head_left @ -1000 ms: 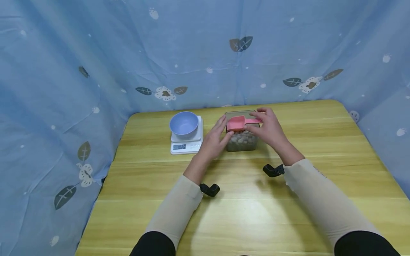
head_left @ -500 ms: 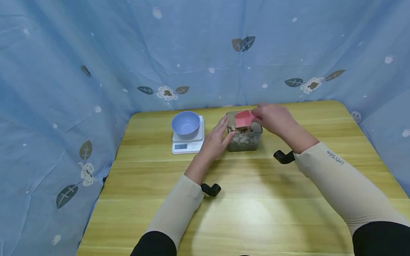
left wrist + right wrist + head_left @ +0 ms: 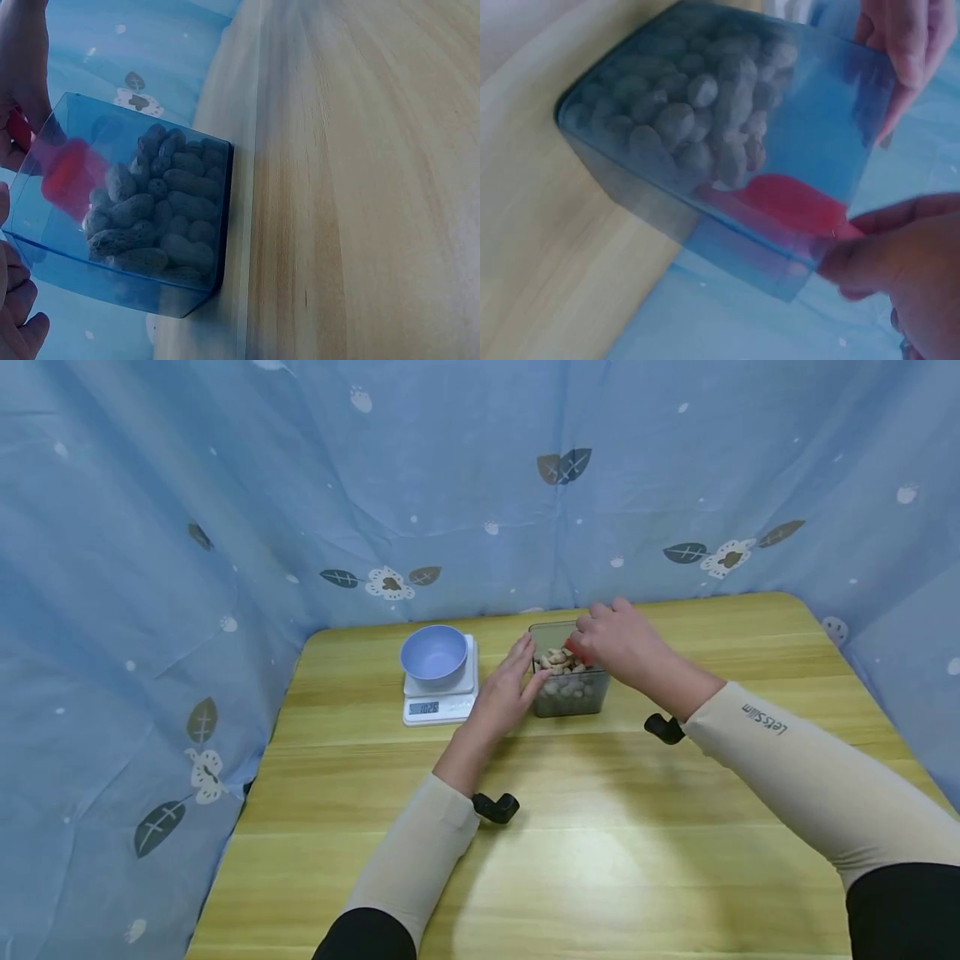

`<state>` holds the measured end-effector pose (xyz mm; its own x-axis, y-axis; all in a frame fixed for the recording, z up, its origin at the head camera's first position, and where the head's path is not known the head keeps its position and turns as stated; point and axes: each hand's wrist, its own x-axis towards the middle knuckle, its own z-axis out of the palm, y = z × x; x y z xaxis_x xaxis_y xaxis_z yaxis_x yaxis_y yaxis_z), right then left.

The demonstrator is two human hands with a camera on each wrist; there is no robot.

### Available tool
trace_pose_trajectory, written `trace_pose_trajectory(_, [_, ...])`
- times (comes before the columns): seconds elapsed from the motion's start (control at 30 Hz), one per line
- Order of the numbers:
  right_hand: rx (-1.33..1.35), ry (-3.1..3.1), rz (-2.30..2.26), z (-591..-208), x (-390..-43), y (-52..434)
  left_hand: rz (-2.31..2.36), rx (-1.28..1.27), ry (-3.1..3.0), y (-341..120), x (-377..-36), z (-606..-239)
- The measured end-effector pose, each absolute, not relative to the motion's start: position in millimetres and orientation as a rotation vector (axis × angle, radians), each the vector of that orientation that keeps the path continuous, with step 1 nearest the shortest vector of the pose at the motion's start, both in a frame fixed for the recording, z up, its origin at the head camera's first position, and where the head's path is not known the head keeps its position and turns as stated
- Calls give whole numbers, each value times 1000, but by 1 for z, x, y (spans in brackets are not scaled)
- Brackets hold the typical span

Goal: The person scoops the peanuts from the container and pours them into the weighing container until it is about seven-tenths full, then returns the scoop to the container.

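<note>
A see-through grey container holds peanuts in their shells. My right hand pinches the handle of a pink-red scoop over the container's right side. In the right wrist view the scoop is inside the walls, its bowl low against the peanuts. The left wrist view shows the scoop tilted down with its front edge at the peanuts. My left hand rests at the container's left rim, its fingers extended along the side and the thumb at the front corner.
Left of the container stands a white kitchen scale with a lit display. A blue-purple bowl sits on it. Both are near the back of the wooden table, with a blue patterned curtain behind.
My right hand has shifted its grip to the scoop's handle end and turned over. The scoop has gone from level above the container to tilted down into it. My left hand stays put.
</note>
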<state>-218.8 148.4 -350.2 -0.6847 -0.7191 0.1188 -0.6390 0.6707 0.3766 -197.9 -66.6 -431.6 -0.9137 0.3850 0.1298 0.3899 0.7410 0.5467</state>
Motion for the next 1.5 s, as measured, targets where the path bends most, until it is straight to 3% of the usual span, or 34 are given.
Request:
trace_pose_trajectory(0.23, [1202,-2757,-298,-345,-222,153,-886,-624,-2929,-66,-197,-431])
trace_pose_trajectory(0.6, [1118,-2833,176,-348,-226,165,-860,-635,-2907,-62,-197,-431])
trace_pose_trajectory(1.03, [1132,-2879,225,-362,-225,165,-857,-599,-2895,-61,-198,-435])
trace_pose_trajectory(1.5, [863,-3112,526,-360,-223,168,-918,-575,-2892,-60,-197,-434])
